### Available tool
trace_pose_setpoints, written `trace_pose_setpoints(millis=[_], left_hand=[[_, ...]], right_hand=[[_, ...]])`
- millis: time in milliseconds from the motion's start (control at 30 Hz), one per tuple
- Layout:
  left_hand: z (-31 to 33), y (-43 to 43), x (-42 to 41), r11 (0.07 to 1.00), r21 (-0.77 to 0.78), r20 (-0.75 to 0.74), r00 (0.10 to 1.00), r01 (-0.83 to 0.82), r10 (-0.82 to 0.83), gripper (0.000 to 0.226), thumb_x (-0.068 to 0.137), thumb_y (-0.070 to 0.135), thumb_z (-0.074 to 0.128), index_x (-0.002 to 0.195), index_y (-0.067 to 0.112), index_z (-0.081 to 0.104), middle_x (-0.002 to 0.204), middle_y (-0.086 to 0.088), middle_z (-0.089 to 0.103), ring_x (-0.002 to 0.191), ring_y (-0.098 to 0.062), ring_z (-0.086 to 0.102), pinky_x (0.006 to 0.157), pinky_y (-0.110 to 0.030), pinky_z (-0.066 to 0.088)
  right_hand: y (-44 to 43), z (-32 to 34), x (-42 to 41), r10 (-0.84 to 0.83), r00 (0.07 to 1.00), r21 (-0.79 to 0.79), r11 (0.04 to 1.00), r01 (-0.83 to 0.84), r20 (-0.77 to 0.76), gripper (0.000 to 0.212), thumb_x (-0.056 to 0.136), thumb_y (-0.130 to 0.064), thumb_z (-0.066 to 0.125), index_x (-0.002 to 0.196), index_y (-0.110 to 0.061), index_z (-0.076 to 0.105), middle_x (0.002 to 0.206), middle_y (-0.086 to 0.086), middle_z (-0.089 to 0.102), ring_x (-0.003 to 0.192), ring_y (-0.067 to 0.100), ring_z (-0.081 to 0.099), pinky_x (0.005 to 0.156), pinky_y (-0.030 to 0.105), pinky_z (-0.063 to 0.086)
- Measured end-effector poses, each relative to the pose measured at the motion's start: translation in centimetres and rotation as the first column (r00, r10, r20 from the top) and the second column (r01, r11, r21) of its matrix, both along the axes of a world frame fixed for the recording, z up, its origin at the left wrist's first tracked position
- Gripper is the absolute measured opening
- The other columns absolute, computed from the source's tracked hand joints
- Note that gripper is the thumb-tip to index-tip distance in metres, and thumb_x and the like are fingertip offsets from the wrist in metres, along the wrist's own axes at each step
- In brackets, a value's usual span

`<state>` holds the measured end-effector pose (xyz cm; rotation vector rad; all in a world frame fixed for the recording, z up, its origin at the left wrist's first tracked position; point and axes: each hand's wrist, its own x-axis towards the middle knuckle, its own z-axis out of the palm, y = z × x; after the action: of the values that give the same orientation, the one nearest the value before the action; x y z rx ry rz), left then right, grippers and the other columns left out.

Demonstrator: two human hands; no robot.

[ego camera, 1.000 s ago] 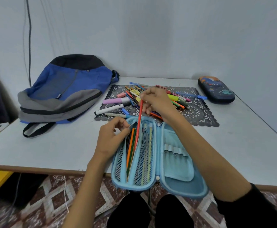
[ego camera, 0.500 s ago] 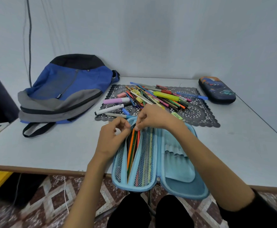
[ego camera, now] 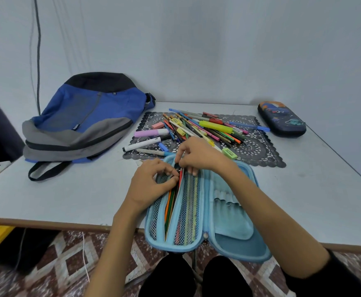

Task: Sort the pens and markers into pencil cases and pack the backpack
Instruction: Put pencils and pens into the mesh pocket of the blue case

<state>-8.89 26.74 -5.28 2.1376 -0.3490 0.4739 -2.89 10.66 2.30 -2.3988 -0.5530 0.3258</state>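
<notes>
At far end of blue pencil case [ego camera: 228,213], right hand [ego camera: 198,156] pinches red pencil [ego camera: 180,178] lying lengthwise in mesh pocket [ego camera: 153,220]; left hand [ego camera: 150,185] just beside pinches its edge

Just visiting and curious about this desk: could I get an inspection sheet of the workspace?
Surface: white table, black lace mat on it.
Job's things: light blue pencil case open at the near edge, pencils in its mesh pocket; pens and markers piled on the mat; dark pencil case closed, far right; backpack far left.
Clutter: green eraser beside the pile.
Grips: left hand holds the pocket edge; right hand pinches a red pencil at the pocket mouth.
Cables: dark cable on the wall; white cable under the table.
Surroundings: plain wall, patterned tile floor.
</notes>
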Motion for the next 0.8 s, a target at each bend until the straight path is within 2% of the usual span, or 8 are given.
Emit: trace_pose_setpoints(millis=[133, 333, 500, 633, 733, 800], left_hand=[[0.02, -0.06, 0.1, 0.999, 0.036, 0.038, 0.999, 0.002, -0.003, 0.016, 0.069, 0.05, 0.059, 0.08, 0.043, 0.068, 0.084, 0.015, 0.062, 0.087, -0.012, 0.049, 0.077, -0.024, 0.036], [-0.31, 0.08, 0.57, 0.995, 0.103, 0.069, 0.997, 0.016, -0.023, 0.02, 0.068, 0.055, 0.059, 0.082, 0.044, 0.068, 0.09, 0.02, 0.063, 0.084, -0.018, 0.048, 0.076, -0.034, 0.036], [-0.18, 0.05, 0.49, 0.993, 0.11, 0.042, 0.998, 0.041, -0.046, 0.019, 0.068, 0.055, 0.057, 0.076, 0.042, 0.068, 0.091, 0.024, 0.06, 0.085, -0.018, 0.045, 0.08, -0.036, 0.033], [-0.17, 0.06, 0.4, 0.995, 0.089, 0.038, 0.998, 0.045, -0.049, 0.021, 0.069, 0.059, 0.057, 0.081, 0.045, 0.067, 0.093, 0.022, 0.061, 0.087, -0.017, 0.046, 0.082, -0.037, 0.032], [-0.42, 0.11, 0.61, 0.994, 0.109, 0.053, 0.998, 0.022, -0.028, 0.021, 0.069, 0.061, 0.06, 0.085, 0.048, 0.062, 0.087, 0.017, 0.062, 0.084, -0.015, 0.047, 0.078, -0.038, 0.035], [-0.56, 0.11, 0.75, 0.991, 0.131, 0.059, 0.998, 0.006, -0.013, 0.026, 0.067, 0.061, 0.062, 0.085, 0.042, 0.063, 0.083, 0.015, 0.06, 0.081, -0.01, 0.046, 0.076, -0.039, 0.037]], right_hand=[[-0.04, -0.13, 0.19, -0.048, 0.999, 0.157, 0.986, 0.051, -0.025, 0.008, 0.086, 0.002, 0.062, 0.091, -0.004, 0.064, 0.054, 0.008, 0.062, 0.038, 0.013, 0.055, 0.041, 0.022, 0.047], [0.0, -0.59, 0.06, -0.086, 0.995, 0.296, 0.951, 0.095, -0.044, 0.012, 0.083, 0.005, 0.064, 0.081, -0.007, 0.061, 0.05, 0.008, 0.06, 0.036, 0.013, 0.054, 0.038, 0.021, 0.043], [0.09, -0.81, 0.29, -0.094, 0.994, 0.311, 0.944, 0.109, -0.063, 0.013, 0.083, 0.004, 0.064, 0.078, -0.008, 0.062, 0.052, 0.008, 0.061, 0.042, 0.018, 0.057, 0.041, 0.023, 0.047], [-0.03, -0.94, 0.44, -0.081, 0.994, 0.315, 0.944, 0.102, -0.079, 0.012, 0.083, 0.004, 0.064, 0.079, -0.007, 0.062, 0.05, 0.005, 0.061, 0.042, 0.017, 0.058, 0.041, 0.023, 0.047], [0.06, -1.0, 0.41, -0.08, 0.994, 0.322, 0.942, 0.099, -0.07, 0.009, 0.083, 0.004, 0.064, 0.082, -0.005, 0.063, 0.052, 0.007, 0.062, 0.045, 0.02, 0.059, 0.042, 0.024, 0.049], [0.16, -1.0, 0.32, -0.079, 0.995, 0.315, 0.944, 0.094, -0.06, 0.007, 0.083, 0.003, 0.063, 0.084, -0.004, 0.064, 0.054, 0.009, 0.062, 0.045, 0.021, 0.058, 0.043, 0.025, 0.05]])
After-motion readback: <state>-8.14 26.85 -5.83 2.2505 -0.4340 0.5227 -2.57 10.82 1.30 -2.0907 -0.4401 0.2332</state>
